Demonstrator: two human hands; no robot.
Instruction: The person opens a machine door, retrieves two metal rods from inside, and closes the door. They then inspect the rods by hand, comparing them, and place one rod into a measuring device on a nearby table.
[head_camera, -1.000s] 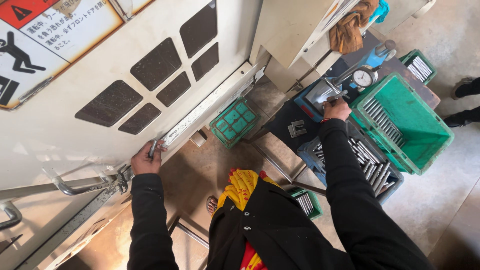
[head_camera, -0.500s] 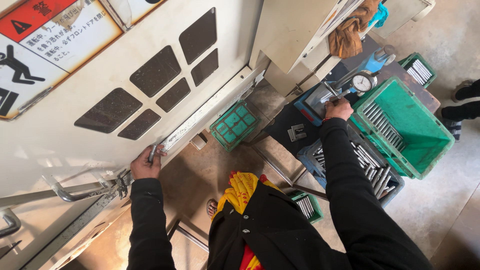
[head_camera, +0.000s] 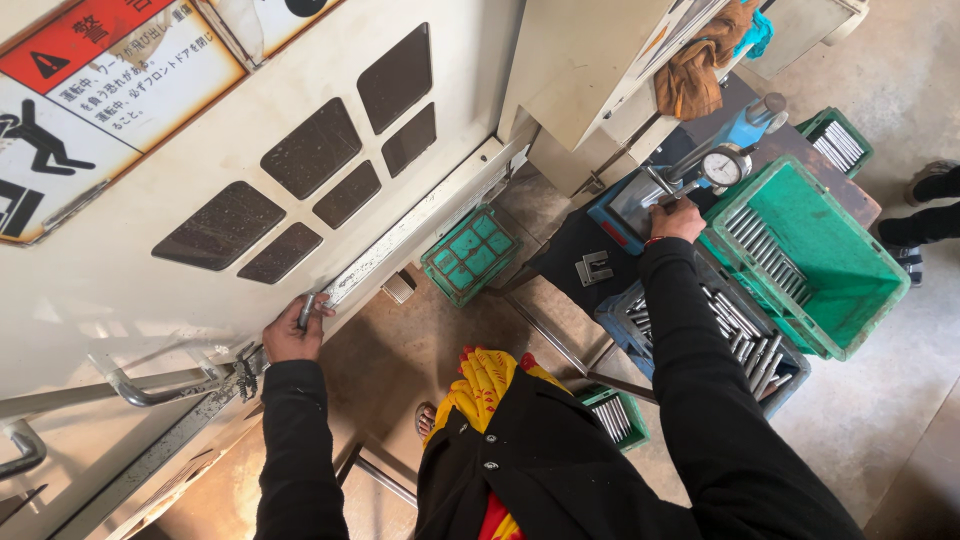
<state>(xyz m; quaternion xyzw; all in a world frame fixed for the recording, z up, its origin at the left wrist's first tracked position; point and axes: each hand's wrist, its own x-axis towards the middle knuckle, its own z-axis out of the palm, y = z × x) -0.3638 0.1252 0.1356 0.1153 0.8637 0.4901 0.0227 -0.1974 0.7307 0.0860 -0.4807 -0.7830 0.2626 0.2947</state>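
My left hand (head_camera: 292, 332) grips a short grey metal rod (head_camera: 307, 311) at the lower edge of the big cream machine door (head_camera: 300, 120). My right hand (head_camera: 678, 217) reaches out to the blue measuring stand (head_camera: 640, 205) with its round dial gauge (head_camera: 722, 168) and holds a small metal piece there; my fingers hide most of it. Both arms are in black sleeves.
A large green crate (head_camera: 830, 270) with several metal rods stands right of the gauge. A blue crate (head_camera: 740, 340) of rods sits below it, small green trays (head_camera: 470, 252) (head_camera: 614, 415) lie on the floor. Another person's shoes (head_camera: 930, 205) show at the far right.
My left hand slid right along the door's lower edge, away from the steel handle. My right hand stayed at the gauge stand. The view shifted slightly.
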